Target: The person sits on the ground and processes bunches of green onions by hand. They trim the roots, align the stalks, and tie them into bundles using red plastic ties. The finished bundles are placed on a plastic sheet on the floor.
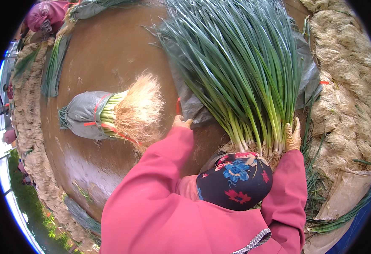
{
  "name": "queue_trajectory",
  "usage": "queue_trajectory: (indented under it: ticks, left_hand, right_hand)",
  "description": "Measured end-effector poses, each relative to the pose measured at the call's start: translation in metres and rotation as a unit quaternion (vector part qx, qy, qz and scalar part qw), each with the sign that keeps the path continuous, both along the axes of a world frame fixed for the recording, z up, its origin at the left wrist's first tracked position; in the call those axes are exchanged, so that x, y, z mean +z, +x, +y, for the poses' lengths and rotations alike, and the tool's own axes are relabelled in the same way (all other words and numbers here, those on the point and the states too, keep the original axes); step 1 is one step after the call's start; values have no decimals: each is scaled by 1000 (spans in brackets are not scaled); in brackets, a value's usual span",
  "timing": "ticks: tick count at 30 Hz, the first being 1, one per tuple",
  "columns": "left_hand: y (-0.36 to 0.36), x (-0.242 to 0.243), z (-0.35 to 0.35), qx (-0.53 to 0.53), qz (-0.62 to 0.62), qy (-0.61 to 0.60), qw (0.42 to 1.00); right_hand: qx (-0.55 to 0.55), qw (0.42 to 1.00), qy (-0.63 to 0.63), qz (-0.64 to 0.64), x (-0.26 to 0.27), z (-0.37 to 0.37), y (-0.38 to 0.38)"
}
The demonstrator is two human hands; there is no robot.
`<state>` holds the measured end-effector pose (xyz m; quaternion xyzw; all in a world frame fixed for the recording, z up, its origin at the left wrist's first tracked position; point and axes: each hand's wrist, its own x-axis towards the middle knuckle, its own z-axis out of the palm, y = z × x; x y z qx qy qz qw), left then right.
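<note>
A wide heap of long green leafy stalks with white bases and roots (255,79) lies on a grey plastic sheet (185,92), its root end at the person's patterned knee (236,181). My left hand (182,122) is at the sheet's near left corner, fingers closed on it, beside a red strip (178,106). My right hand (293,135), in a pale glove, rests against the right side of the white bases with its fingers extended. To the left lies a bundle wrapped in grey sheet (88,115), tied with red strips, its pale roots (141,109) facing right.
Dense rows of pale roots run along the right (344,95) and the far left (29,133). The brown floor (109,57) looks wet. A person in pink (45,16) is at the upper left, near another sheet with green leaves (55,66).
</note>
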<state>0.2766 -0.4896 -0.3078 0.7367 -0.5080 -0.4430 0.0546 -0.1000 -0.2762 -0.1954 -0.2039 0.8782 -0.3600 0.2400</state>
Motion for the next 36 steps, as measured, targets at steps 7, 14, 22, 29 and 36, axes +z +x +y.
queue_trajectory:
  ticks: [7,14,22,29,36]
  left_hand:
    - [0,66,-14,-247,-32,-290,924]
    - [-66,98,1,-216,177,-137,950]
    - [-56,83,-8,11,344,209,915]
    - [-75,133,-3,-180,425,338,820]
    - [-185,142,22,-331,431,381,748]
  right_hand:
    - [23,996,-46,-77,-10,-10,-9]
    - [56,998,8,2,-15,-14,-12]
    - [51,996,-58,-34,-9,-5,-20]
    - [24,985,-17,-167,-10,-27,-20]
    - [91,991,87,-52,2,-47,-17]
